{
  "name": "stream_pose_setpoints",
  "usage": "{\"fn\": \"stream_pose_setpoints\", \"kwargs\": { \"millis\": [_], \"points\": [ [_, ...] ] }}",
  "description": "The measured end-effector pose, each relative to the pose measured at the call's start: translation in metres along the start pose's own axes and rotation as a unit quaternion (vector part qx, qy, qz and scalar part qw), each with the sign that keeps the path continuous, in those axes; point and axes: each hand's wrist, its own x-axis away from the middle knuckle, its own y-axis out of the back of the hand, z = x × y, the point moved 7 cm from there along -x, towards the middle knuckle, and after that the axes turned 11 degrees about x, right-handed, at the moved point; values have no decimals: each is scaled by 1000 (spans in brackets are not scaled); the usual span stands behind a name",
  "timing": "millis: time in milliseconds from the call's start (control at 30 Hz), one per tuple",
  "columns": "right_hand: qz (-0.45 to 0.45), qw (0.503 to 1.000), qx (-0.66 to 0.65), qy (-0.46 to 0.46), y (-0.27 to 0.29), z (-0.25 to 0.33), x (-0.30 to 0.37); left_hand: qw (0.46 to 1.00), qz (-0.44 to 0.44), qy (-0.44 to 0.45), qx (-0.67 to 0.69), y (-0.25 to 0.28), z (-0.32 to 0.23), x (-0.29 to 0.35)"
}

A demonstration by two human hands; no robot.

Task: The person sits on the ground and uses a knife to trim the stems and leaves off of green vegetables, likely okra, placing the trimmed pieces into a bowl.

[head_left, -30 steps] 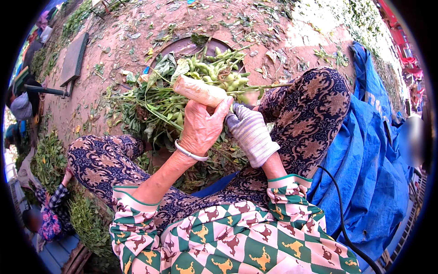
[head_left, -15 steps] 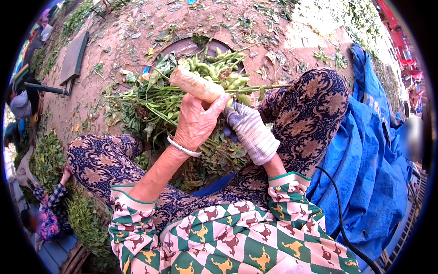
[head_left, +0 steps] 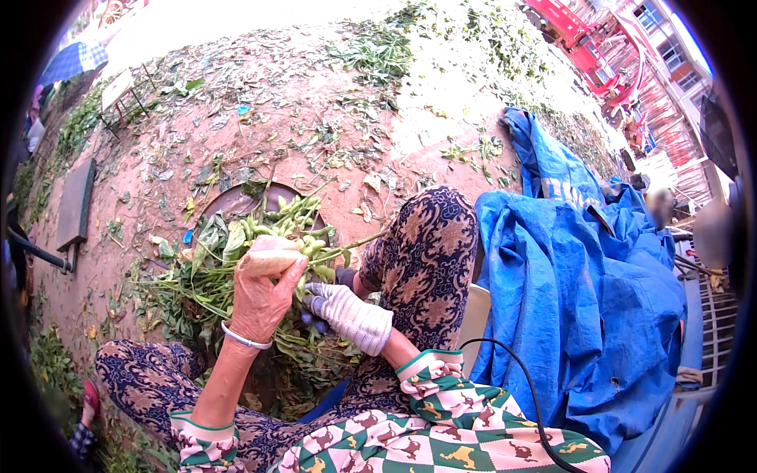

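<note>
Left of frame centre, the left hand (head_left: 262, 303) clamps a pale cylinder (head_left: 270, 256) — the gloved right hand (head_left: 344, 313) is near green pods (head_left: 313, 246), its grip I cannot tell.

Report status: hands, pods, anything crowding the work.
Left hand closed around pale cylinder. Gloved right hand close beside it, grip unclear. Green pods bunched just beyond. Leafy stems crowding the left side.

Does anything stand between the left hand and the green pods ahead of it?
Yes: in this view, the pale cylindrical piece gripped by the left hand lies between that hand and the green pods. Actual depth is hard to judge.
</note>
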Motion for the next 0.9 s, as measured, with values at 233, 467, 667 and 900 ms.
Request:
{"fn": "stream_pose_setpoints", "kwargs": {
  "millis": [233,467,667,900],
  "points": [
    [-25,999,44,-8,4,-1,0,993,16,-13,-116,-10,22,-13],
    [134,987,66,-62,-19,-5,15,991,38,-74,-103,-13,11,-9],
    [127,991,-28,39,-8,31,31,997,21,-55,-39,-2,-2,-4],
    [-78,992,-100,-15,20,8,3,999,7,35,-4,9,20,6]
  ]
}}
